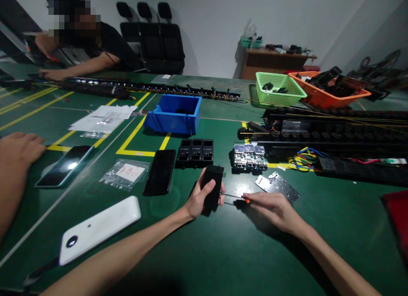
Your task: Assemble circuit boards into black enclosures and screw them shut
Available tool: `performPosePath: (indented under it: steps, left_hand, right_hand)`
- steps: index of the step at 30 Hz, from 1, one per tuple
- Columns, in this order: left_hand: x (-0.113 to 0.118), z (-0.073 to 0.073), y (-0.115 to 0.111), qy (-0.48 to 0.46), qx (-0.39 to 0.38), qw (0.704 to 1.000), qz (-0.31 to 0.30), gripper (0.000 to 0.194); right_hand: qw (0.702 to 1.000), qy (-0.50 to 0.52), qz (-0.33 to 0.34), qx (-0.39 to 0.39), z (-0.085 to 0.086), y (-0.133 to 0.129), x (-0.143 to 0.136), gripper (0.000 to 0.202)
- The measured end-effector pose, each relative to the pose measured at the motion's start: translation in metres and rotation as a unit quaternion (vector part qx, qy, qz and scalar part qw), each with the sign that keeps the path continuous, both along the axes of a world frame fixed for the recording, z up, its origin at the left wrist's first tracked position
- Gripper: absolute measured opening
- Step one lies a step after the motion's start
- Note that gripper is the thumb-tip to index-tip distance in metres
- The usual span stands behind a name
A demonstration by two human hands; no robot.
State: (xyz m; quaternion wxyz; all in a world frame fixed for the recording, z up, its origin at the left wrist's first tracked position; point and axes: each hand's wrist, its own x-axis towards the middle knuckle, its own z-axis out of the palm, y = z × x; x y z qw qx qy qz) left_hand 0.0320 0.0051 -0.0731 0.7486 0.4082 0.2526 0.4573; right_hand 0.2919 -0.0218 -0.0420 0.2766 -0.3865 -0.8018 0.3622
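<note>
My left hand (198, 198) is wrapped round a black plastic housing (213, 185), thumb across its face, held above the green table. Between the fingers of my right hand (276, 209) is a screwdriver (247, 198) with an orange-red part on its handle. Its thin shaft points left and reaches the housing's right side; whether the tip sits in a screw is hidden. Just behind the housing lie several joined black modules (195, 153). To their right rests a row of circuit boards (249, 157) with clear displays. Flat metallic plates (278, 185) lie beyond my right hand.
Left of my hands lie a black phone (160, 173), a plastic bag (125, 173), a white device (100, 229) and another phone (64, 166). A blue bin (174, 114), green basket (279, 88) and orange basket (331, 94) stand farther back. Another person's arm (12, 173) rests at left.
</note>
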Motion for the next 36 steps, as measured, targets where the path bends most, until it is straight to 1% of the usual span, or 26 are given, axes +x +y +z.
performPosePath:
  steps: [2, 4, 6, 7, 8, 9, 10, 11, 12, 13, 14, 16, 17, 18, 19, 20, 22, 24, 27, 30, 33, 36]
  left_hand:
    - [0.000, 0.001, 0.000, -0.004, -0.010, 1.000, 0.003, 0.031]
    - [0.001, 0.002, 0.001, -0.008, -0.019, 1.000, 0.004, 0.031]
    - [0.001, 0.004, 0.001, -0.010, -0.024, 1.000, 0.004, 0.032]
    - [0.002, 0.004, 0.001, -0.011, -0.025, 1.000, 0.005, 0.032]
    - [0.002, 0.005, 0.001, -0.011, -0.027, 1.000, 0.007, 0.032]
    - [0.002, 0.006, 0.001, -0.011, -0.028, 0.999, 0.011, 0.031]
    - [0.003, 0.006, 0.001, -0.009, -0.030, 0.999, 0.016, 0.032]
    - [0.003, 0.007, 0.001, -0.008, -0.032, 0.999, 0.021, 0.032]
    - [0.003, 0.007, 0.001, -0.006, -0.033, 0.999, 0.027, 0.033]
    - [0.004, 0.008, 0.001, -0.005, -0.032, 0.999, 0.032, 0.033]
    - [0.004, 0.008, 0.001, -0.004, -0.031, 0.999, 0.035, 0.033]
    - [0.003, 0.007, 0.001, -0.006, -0.023, 0.999, 0.034, 0.032]
    - [0.003, 0.006, 0.001, -0.007, -0.017, 0.999, 0.031, 0.032]
    - [0.002, 0.005, 0.000, -0.008, -0.011, 1.000, 0.028, 0.032]
    - [0.002, 0.004, 0.000, -0.009, -0.007, 1.000, 0.026, 0.032]
    - [0.002, 0.003, 0.000, -0.009, -0.003, 1.000, 0.025, 0.031]
    - [0.002, 0.002, 0.001, -0.010, -0.001, 1.000, 0.026, 0.031]
    - [0.001, 0.001, 0.001, -0.011, -0.001, 1.000, 0.023, 0.031]
    - [0.001, 0.000, 0.002, -0.011, 0.005, 1.000, 0.017, 0.030]
    - [0.001, 0.001, 0.002, -0.008, 0.011, 1.000, 0.016, 0.028]
    - [0.001, 0.001, 0.002, -0.007, 0.009, 1.000, 0.019, 0.027]
    - [0.002, 0.003, 0.002, -0.005, 0.005, 1.000, 0.023, 0.028]
  right_hand:
    - [0.991, -0.026, 0.027, 0.126, -0.006, 0.001, 0.003, 0.042]
    - [0.974, -0.061, 0.030, 0.217, -0.012, 0.002, 0.006, 0.049]
    - [0.963, -0.080, 0.021, 0.257, -0.015, 0.001, 0.007, 0.051]
    - [0.965, -0.076, 0.019, 0.251, -0.015, 0.001, 0.006, 0.049]
    - [0.972, -0.060, 0.018, 0.228, -0.014, 0.000, 0.005, 0.046]
    - [0.981, -0.034, 0.011, 0.190, -0.012, -0.001, 0.003, 0.040]
    - [0.991, 0.002, -0.002, 0.135, -0.009, -0.002, 0.000, 0.034]
    - [0.996, 0.047, -0.028, 0.069, -0.006, -0.003, -0.003, 0.026]
    - [0.993, 0.100, -0.064, -0.006, -0.002, -0.003, -0.007, 0.020]
    - [0.978, 0.161, -0.101, -0.087, 0.001, -0.004, -0.010, 0.019]
    - [0.952, 0.222, -0.127, -0.167, 0.004, -0.004, -0.013, 0.024]
    - [0.885, 0.308, -0.158, -0.313, 0.008, -0.003, -0.017, 0.036]
    - [0.855, 0.324, -0.163, -0.371, 0.009, -0.002, -0.018, 0.040]
    - [0.833, 0.324, -0.164, -0.419, 0.010, -0.002, -0.019, 0.043]
    - [0.820, 0.310, -0.159, -0.454, 0.009, -0.001, -0.018, 0.044]
    - [0.817, 0.290, -0.151, -0.475, 0.008, -0.001, -0.017, 0.044]
    - [0.830, 0.247, -0.124, -0.484, 0.006, 0.000, -0.013, 0.044]
    - [0.855, 0.202, -0.104, -0.466, 0.005, 0.001, -0.008, 0.041]
    - [0.895, 0.132, -0.096, -0.415, 0.005, 0.002, -0.003, 0.037]
    - [0.928, 0.067, -0.099, -0.353, 0.007, 0.003, 0.001, 0.039]
    - [0.964, 0.016, -0.089, -0.249, 0.010, 0.002, 0.002, 0.037]
    - [0.994, -0.027, -0.054, -0.090, 0.009, 0.001, 0.004, 0.032]
